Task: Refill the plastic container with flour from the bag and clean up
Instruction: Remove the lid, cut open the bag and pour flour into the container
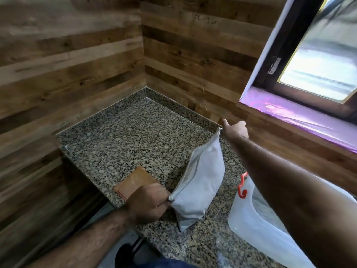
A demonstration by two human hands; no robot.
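Plastic container (257,225) partly behind right forearm, cut by bottom edge; contents n/a.

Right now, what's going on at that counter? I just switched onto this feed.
A person is working the zip of a grey zippered flour bag that stands on the speckled granite counter. The left hand pinches the near end of the zip, while the right hand holds the zip pull at the far end. A translucent plastic container with an orange clip sits to the right, partly hidden by the right arm. A folded orange cloth lies behind the left hand.
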